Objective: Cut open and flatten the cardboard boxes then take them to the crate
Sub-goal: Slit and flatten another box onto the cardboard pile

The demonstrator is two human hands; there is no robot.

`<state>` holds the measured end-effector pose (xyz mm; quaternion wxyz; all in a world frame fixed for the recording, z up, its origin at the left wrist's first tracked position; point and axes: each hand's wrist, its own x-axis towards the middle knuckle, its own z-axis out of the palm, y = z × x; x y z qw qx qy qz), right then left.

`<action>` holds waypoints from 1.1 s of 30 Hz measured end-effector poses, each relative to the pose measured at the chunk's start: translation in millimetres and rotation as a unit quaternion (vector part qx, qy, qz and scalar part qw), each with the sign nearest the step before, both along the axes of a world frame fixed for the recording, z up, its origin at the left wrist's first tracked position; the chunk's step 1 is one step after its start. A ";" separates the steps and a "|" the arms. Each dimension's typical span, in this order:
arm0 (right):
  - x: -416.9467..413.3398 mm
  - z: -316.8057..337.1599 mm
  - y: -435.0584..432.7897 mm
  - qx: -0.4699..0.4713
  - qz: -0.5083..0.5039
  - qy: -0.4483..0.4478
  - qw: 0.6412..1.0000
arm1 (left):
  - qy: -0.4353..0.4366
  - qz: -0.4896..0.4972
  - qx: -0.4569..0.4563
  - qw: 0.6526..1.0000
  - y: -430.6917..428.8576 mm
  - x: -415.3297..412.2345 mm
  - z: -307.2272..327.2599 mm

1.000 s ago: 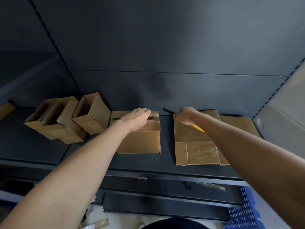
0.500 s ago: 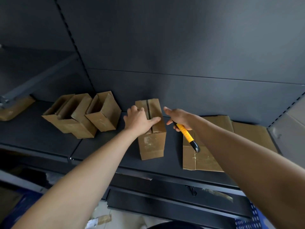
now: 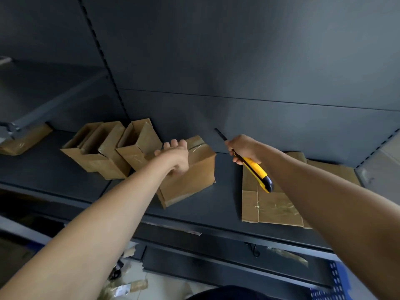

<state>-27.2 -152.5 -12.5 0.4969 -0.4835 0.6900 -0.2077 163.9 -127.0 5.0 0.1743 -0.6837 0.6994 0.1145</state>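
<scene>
Two hands reach to our dark shelf [image 3: 54, 180]. Our left hand [image 3: 175, 158] holds the top of a closed box [image 3: 192, 178] in the middle of the shelf. Our right hand [image 3: 245, 148] grips a yellow knife [image 3: 257, 169] with its blade out, near the box's right side. Open boxes [image 3: 104, 152] stand to the left. Flat cardboard [image 3: 275, 206] lies on the right.

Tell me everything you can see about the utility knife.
The utility knife has a yellow plastic-looking handle with a black butt end and a long, thin dark blade extended. The right hand grips its front half, holding it tilted above the shelf, blade pointing up toward the back panel, butt over the flattened cardboard.
</scene>
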 end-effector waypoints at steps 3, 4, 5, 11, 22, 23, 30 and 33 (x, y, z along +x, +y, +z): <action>0.4 1.2 2.7 0.003 0.059 0.034 0.998 | 0.041 0.010 0.021 0.999 -4.4 5.1 0.9; 0.4 1.1 3.8 0.005 0.078 0.061 0.995 | 0.061 0.016 0.023 0.998 -5.4 4.9 0.6; 0.5 1.2 4.1 0.007 0.093 0.089 0.992 | 0.078 0.021 0.021 0.997 -6.2 4.6 -0.1; -9.1 1.3 2.4 -0.008 0.154 0.169 0.974 | 0.137 -0.014 -0.010 0.990 -5.1 9.1 -3.9; -5.8 11.8 1.9 -0.016 0.257 0.260 0.931 | 0.148 -0.070 0.002 0.986 0.4 17.8 -3.3; -3.6 12.9 1.2 -0.009 0.273 0.273 0.922 | 0.145 -0.072 0.000 0.987 1.1 19.9 -5.0; 12.6 17.1 -3.9 0.015 0.331 0.294 0.896 | 0.173 -0.064 0.006 0.983 -1.1 30.8 0.9; 15.9 24.5 -5.7 0.027 0.344 0.295 0.891 | 0.176 -0.068 0.010 0.982 -4.4 32.2 -0.2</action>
